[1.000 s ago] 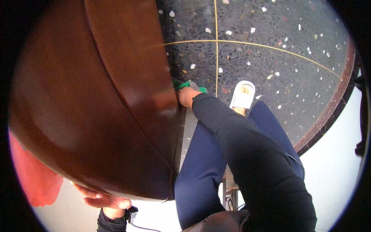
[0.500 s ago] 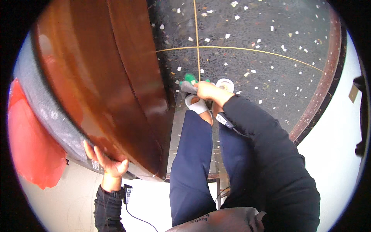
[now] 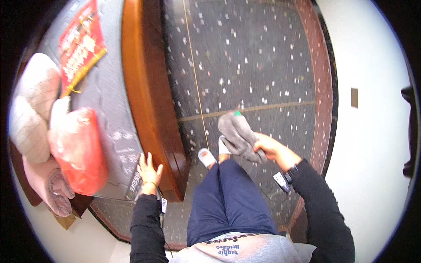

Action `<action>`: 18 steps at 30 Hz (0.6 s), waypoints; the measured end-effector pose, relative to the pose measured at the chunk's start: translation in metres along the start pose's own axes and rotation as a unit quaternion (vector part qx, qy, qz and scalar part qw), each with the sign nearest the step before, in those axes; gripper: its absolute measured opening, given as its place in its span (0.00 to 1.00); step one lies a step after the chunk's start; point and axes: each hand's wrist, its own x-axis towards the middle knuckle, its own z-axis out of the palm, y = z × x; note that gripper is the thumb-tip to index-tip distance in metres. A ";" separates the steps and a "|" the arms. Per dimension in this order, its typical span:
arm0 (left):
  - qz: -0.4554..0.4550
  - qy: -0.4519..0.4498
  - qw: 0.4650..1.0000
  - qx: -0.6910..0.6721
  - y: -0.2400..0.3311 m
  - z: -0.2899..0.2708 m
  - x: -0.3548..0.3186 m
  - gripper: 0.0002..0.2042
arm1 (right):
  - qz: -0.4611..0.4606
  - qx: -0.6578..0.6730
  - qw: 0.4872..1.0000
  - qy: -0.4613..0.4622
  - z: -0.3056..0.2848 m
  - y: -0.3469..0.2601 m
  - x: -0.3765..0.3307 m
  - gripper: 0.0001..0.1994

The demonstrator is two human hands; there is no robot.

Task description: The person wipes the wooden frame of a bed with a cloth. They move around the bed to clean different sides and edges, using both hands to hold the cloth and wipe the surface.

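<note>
My right hand (image 3: 272,148) is closed on a soft grey fabric bundle (image 3: 239,136), held above the floor in front of my legs. The bundle droops in two lobes, with a small green patch at its far end; its exact kind is unclear. At the left, my left hand (image 3: 149,172) lies with fingers spread on the edge of a grey mattress (image 3: 115,57), where it meets the brown wooden bed frame (image 3: 147,87). Nothing is in that hand. White slippers (image 3: 206,158) are on my feet, just beyond my knees.
On the mattress lie a red plastic-wrapped package (image 3: 81,149), pale pillows (image 3: 30,127), a rolled pink blanket (image 3: 50,186) and a red-and-yellow printed bag (image 3: 81,48). Dark speckled floor (image 3: 245,65) runs between the bed and a white wall (image 3: 368,144).
I have straightened up from bending. My right hand has lifted the grey bundle from near the floor by my feet. The left hand stays at the bed edge, and more of the bed shows.
</note>
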 end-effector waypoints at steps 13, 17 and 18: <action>-0.294 0.039 0.927 -0.228 -0.062 -0.132 -0.058 0.27 | -0.307 0.055 0.920 0.236 0.002 -0.175 -0.210 0.31; -0.414 -0.039 0.877 -0.240 -0.065 -0.137 -0.044 0.30 | -0.333 0.162 0.904 0.215 0.004 -0.266 -0.211 0.30; -0.412 -0.069 0.875 -0.245 -0.061 -0.138 -0.033 0.30 | -0.324 0.171 0.904 0.221 0.008 -0.291 -0.209 0.27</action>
